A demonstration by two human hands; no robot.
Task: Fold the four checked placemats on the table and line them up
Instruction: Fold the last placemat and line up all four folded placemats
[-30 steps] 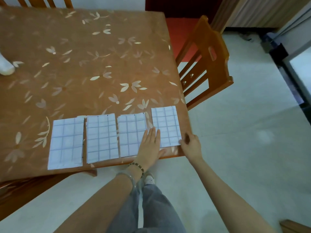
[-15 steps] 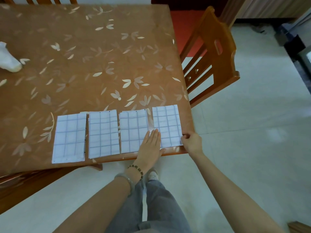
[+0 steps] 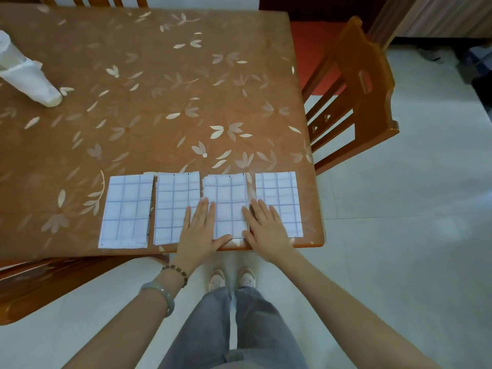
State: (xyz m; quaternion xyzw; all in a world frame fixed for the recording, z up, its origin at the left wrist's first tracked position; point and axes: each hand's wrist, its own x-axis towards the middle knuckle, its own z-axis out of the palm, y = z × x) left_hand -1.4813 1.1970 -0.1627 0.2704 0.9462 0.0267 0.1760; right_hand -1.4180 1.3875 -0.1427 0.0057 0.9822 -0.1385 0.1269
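Head view, fingers first. Left hand laid flat, fingers extended and together, gripping nothing; palm across the seam between second placemat and third placemat, thumb along the near edge. Right hand likewise flat and spread, fingers pressed down, gripping nothing; placed over the gap between third placemat and fourth placemat, heel at the bench edge.

Between the two sets of fingers: third placemat, folded, framed on both long sides. Outboard of the left fingers: second placemat, then first placemat, almost touching each other. Outboard of the right fingers: fourth placemat, set slightly apart, close to the bench corner. All four folded into narrow rectangles in one row along the near edge; far edges roughly level, near edges slightly uneven.

Handling, judged: thin, light, soft cloth; folded layers likely to spring or shift; smooth bench cover likely to let them slide. Best moved by flat palm pressure and sliding, or pinched at a folded long edge, not at loose corners.

Containers: none with visible contents. Far beyond the left fingers, a white bottle-like object, contents not discernible. Beyond the right fingers, a wooden chair.
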